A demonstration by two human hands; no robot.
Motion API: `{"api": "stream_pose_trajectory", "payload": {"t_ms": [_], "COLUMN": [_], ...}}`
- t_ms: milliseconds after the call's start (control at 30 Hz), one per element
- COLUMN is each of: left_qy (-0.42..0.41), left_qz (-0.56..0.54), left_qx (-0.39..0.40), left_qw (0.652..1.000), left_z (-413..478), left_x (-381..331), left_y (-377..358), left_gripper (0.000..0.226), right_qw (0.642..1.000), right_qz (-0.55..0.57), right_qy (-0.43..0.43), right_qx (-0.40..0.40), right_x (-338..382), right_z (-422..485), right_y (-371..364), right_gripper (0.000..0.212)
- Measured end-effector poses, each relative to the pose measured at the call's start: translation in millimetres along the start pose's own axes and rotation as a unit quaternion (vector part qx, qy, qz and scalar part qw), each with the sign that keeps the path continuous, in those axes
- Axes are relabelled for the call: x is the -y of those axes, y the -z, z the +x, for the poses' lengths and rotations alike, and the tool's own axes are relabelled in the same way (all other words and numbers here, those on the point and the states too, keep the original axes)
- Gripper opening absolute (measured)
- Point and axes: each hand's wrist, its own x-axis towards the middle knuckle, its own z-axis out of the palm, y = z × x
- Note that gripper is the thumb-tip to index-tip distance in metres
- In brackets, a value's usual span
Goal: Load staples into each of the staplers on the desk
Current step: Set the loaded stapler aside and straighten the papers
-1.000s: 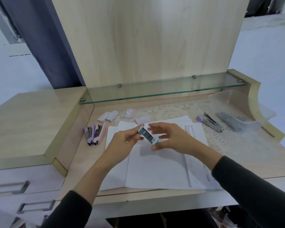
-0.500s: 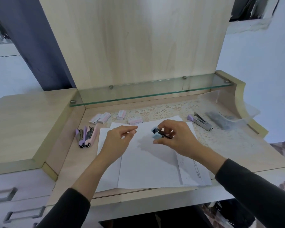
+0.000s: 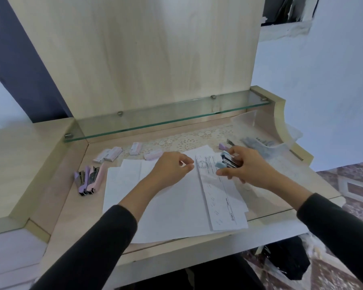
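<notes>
Blue stapler gripped in right hand, apparently hinged open; left hand loosely curled, nothing seen held. Risk: staples spilled if stapler tilted, fingertip pinched at closing.

The one wide-angle view sits on the person's head and looks forward and down onto the desk. It is near enough that both dark sleeves enter from the bottom corners, and the left hand and the right hand, which grips a blue stapler, fall near mid-frame. It faces the wooden back panel and glass shelf ahead, tilted so the desk's front edge rises to the right, and takes in the pale wall and patterned floor at the right border.
</notes>
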Motion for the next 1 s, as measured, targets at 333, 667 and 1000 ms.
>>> {"api": "stream_pose_trajectory", "payload": {"t_ms": [333,667,1000], "left_qy": [0.025,0.000,-0.027], "left_qz": [0.107,-0.025,-0.140], "left_qx": [0.064,-0.033,-0.059], "left_qw": [0.992,0.999,0.988], "left_z": [39.1,41.9,35.7], "left_x": [-8.9,-6.0,-10.4], "left_y": [-35.8,-36.2,-5.3], "left_gripper": [0.077,0.026,0.021], "right_qw": [0.985,0.979,0.973], "right_qz": [0.114,0.179,0.208], "right_qy": [-0.114,-0.091,-0.073], "right_qx": [0.059,0.029,0.070], "right_x": [-29.5,-31.3,-27.9], "right_z": [-9.1,-7.0,-6.4], "right_y": [25.4,33.0,34.7], "right_gripper": [0.028,0.022,0.018]}}
